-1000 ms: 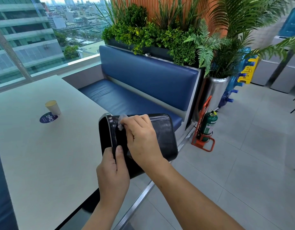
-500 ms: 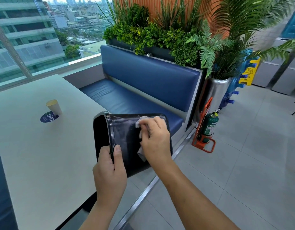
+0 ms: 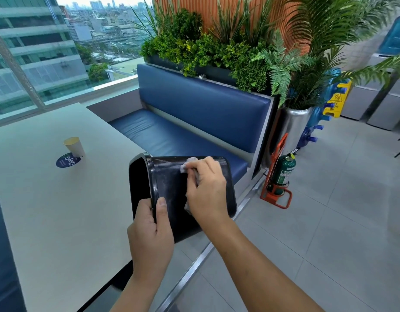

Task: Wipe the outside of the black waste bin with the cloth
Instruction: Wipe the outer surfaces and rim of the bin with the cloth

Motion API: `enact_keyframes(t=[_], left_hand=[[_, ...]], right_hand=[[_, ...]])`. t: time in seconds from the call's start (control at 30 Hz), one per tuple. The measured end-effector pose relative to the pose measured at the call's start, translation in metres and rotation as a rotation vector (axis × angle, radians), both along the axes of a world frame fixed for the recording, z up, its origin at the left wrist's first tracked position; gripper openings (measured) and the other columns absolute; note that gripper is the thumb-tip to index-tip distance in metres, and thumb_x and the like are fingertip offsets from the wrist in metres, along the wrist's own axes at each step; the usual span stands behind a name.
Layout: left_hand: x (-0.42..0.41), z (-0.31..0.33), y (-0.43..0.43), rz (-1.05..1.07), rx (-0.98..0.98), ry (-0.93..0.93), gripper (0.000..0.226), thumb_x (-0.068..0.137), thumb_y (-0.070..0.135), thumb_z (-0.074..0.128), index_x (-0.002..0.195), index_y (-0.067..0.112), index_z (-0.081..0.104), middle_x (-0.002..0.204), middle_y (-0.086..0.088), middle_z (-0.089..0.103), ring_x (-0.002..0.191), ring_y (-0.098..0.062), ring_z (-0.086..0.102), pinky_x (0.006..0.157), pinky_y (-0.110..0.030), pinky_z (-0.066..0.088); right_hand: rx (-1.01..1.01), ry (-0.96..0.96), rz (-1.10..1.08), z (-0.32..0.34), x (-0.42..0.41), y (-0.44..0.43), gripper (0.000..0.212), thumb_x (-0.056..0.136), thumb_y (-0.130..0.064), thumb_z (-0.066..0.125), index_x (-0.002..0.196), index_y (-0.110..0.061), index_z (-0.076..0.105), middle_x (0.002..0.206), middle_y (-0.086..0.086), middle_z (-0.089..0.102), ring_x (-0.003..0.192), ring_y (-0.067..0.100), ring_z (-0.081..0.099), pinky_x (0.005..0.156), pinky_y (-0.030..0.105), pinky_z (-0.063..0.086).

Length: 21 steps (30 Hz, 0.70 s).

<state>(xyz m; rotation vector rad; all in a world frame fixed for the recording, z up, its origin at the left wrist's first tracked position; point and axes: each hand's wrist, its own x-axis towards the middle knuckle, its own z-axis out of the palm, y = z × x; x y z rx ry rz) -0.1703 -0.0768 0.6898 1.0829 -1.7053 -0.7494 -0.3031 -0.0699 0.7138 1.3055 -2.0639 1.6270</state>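
Black waste bin: tipped on its side, open mouth facing left, held in the air over the right edge of the white table, in front of the blue bench seat; glossy outer wall turned up, faint pale smears across it. Left hand: clamped on the bin's rim at the near side, thumb lying on the outer wall, fingers curled inside the mouth. Right hand: fingers bent and bunched around the cloth, pressing it flat against the bin's upper wall near the far edge; white corners of the cloth showing above the knuckles and below the palm. On the table, well apart from the bin: paper cup, standing on a round dark blue sticker. On the floor to the right, beside the bench end: green fire extinguisher in an orange stand.
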Motion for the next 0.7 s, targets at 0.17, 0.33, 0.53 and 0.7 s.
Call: enact_keyframes(t=[0.17,0.33,0.53,0.7], left_hand=[[0.002,0.004,-0.003,0.031,0.0,0.019,0.035,0.11,0.025,0.051,0.076,0.021,0.046,0.057,0.002,0.047,0.063,-0.011,0.054,0.054,-0.019,0.04],[0.006,0.003,0.0,0.003,-0.002,0.026,0.035,0.106,0.039,0.046,0.08,0.017,0.051,0.057,0.0,0.047,0.065,-0.024,0.052,0.051,-0.025,0.037],[0.004,0.005,0.001,0.03,0.005,0.033,0.033,0.11,0.025,0.052,0.077,0.019,0.048,0.058,0.002,0.049,0.063,-0.011,0.054,0.052,-0.017,0.038],[0.011,0.003,0.002,0.026,0.036,0.039,0.035,0.108,0.036,0.049,0.079,0.016,0.051,0.058,-0.007,0.048,0.062,-0.02,0.05,0.054,-0.03,0.039]], right_hand=[[-0.013,0.064,0.087,-0.008,0.016,0.01,0.015,0.093,0.003,0.068,0.096,-0.011,0.073,0.095,-0.006,0.061,0.093,0.015,0.054,0.087,0.013,0.041],[0.01,-0.093,-0.06,-0.014,-0.013,0.01,0.017,0.093,0.0,0.068,0.093,-0.017,0.074,0.096,-0.01,0.064,0.098,0.013,0.06,0.091,0.03,0.051],[-0.006,0.043,0.114,-0.008,0.023,0.013,0.016,0.093,0.001,0.069,0.097,-0.012,0.076,0.093,-0.003,0.065,0.093,0.017,0.056,0.084,0.019,0.046],[0.049,-0.087,-0.05,-0.025,-0.022,0.019,0.02,0.093,0.001,0.069,0.099,-0.016,0.078,0.096,-0.008,0.069,0.097,0.015,0.059,0.088,0.029,0.049]])
